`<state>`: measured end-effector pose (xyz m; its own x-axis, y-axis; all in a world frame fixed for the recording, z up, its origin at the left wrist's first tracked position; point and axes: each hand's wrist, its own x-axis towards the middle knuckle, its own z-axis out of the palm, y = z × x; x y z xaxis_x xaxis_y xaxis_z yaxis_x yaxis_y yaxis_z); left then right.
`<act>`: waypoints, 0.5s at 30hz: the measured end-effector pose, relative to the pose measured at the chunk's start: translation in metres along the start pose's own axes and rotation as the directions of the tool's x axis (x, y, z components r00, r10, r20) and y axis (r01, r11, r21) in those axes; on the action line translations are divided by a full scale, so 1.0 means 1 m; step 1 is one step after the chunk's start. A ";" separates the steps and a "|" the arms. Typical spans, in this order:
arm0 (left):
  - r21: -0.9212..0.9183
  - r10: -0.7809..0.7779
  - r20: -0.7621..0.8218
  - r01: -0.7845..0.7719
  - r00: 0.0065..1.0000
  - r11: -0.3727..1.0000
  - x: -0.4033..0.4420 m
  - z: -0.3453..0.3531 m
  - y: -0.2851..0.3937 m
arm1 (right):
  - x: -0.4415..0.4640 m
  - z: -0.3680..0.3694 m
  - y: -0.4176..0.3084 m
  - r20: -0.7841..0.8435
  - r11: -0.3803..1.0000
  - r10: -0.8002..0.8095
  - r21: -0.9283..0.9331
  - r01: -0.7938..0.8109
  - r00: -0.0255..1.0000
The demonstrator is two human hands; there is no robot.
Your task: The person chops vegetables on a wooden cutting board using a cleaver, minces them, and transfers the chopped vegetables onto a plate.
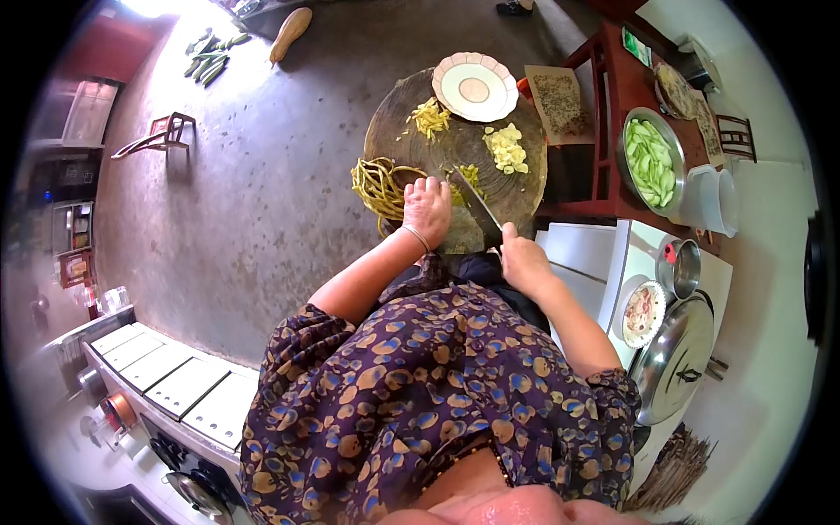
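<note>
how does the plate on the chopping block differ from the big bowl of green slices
The plate is shallow, pale with a pinkish scalloped rim; the bowl is deeper, plain shiny metal.
The plate has no food on it; the bowl is heaped with green slices.
The plate sits on the chopping block; the bowl sits on the red table.
Both are round and open-topped.
</note>
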<state>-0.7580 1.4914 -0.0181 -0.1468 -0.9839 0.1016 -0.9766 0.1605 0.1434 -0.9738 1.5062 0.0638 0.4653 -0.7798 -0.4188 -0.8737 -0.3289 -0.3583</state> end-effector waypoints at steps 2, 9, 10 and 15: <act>-0.051 0.009 -0.023 -0.011 1.000 0.999 -0.001 -0.005 0.000 | -0.005 -0.005 0.003 -0.056 0.999 -0.047 0.018 0.048 0.997; -0.073 0.063 0.068 -0.058 0.996 0.996 -0.003 0.002 -0.005 | -0.015 -0.018 -0.013 -0.113 0.998 -0.064 -0.013 0.063 0.991; -0.059 0.062 0.067 -0.058 0.996 0.997 -0.003 0.003 -0.004 | -0.015 -0.017 -0.013 -0.116 0.997 -0.081 -0.008 0.081 0.990; -0.020 0.118 0.053 -0.118 0.992 0.993 -0.001 0.001 -0.005 | -0.008 -0.011 -0.010 -0.062 0.996 -0.081 0.029 0.083 0.995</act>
<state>-0.7536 1.4913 -0.0199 -0.2697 -0.9607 0.0651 -0.9492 0.2766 0.1499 -0.9707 1.5100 0.0796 0.5251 -0.7819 -0.3359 -0.8274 -0.3768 -0.4164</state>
